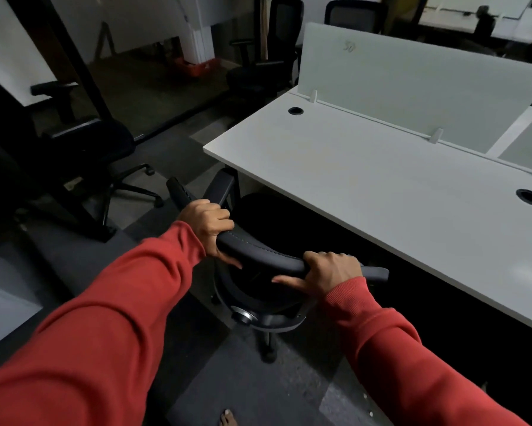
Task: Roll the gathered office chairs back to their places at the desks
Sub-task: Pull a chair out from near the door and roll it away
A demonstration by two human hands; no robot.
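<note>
- Our left hand grips the top rail of the office chair, fingers curled over it and thumb beneath.
- Our right hand clamps the same rail further right.
- The chair's seat sits partly under the white desk, at its near edge by the left corner.
- A second black chair stands well apart, left.
</note>
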